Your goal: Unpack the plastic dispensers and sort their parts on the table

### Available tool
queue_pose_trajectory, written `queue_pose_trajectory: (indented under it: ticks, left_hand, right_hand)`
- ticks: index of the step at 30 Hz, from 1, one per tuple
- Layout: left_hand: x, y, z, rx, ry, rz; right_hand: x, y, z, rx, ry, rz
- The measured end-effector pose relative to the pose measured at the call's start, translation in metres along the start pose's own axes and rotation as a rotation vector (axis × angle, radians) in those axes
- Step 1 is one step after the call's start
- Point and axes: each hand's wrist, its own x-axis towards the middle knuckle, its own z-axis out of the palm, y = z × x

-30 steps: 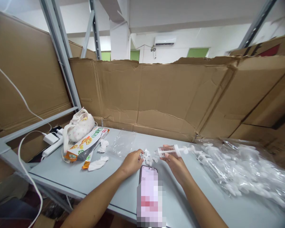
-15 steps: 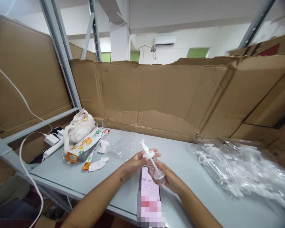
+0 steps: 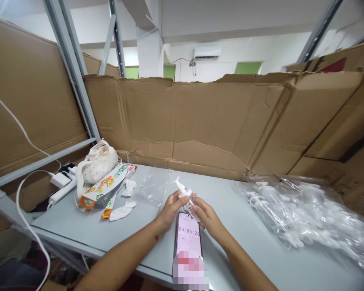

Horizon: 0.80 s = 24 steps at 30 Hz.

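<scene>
Between my two hands is a small clear pump bottle [image 3: 190, 207] with a white pump head, tilted so that its nozzle points up and left. My left hand [image 3: 173, 208] is closed around the white collar, with the thumb across it. The clear body is gripped by my right hand [image 3: 204, 214], whose fingers partly hide it. Just below the hands lies a phone [image 3: 189, 238] with a running timer on its screen; its lower part is blurred out.
A large clear bag of white pump parts [image 3: 306, 214] covers the table's right side. At left are a cloth pouch [image 3: 101, 159], a printed snack packet [image 3: 109, 188], crumpled tissues [image 3: 123, 211] and a power strip [image 3: 62, 192]. An empty clear plastic bag [image 3: 153, 184] lies behind my left hand. Cardboard [image 3: 200, 121] walls the back.
My left hand's thumb has come across the pump collar, and the bottle has turned in my hands. More of the phone's timer shows. The whole view has shifted slightly.
</scene>
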Motion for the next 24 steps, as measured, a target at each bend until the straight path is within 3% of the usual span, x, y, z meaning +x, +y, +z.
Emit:
queue_pose_trajectory:
  ticks: [7, 11, 15, 19, 24]
  left_hand:
    - [0.006, 0.007, -0.004, 0.066, -0.013, 0.109]
    - [0.018, 0.018, -0.013, 0.066, 0.145, 0.185]
    - [0.038, 0.027, -0.029, 0.141, 0.261, 0.305]
    - [0.068, 0.025, -0.041, 0.436, 0.273, 0.297]
    - [0.104, 0.001, -0.045, 0.657, 0.183, 0.18]
  right_hand:
    - [0.0, -0.006, -0.011, -0.024, 0.029, -0.014]
    - [0.004, -0.01, -0.021, -0.043, 0.176, -0.056]
    - [0.008, -0.008, -0.035, -0.177, 0.427, -0.127]
    - [0.01, -0.005, -0.05, -0.358, 0.652, -0.153]
    - [0.012, -0.001, -0.063, -0.455, 0.795, -0.208]
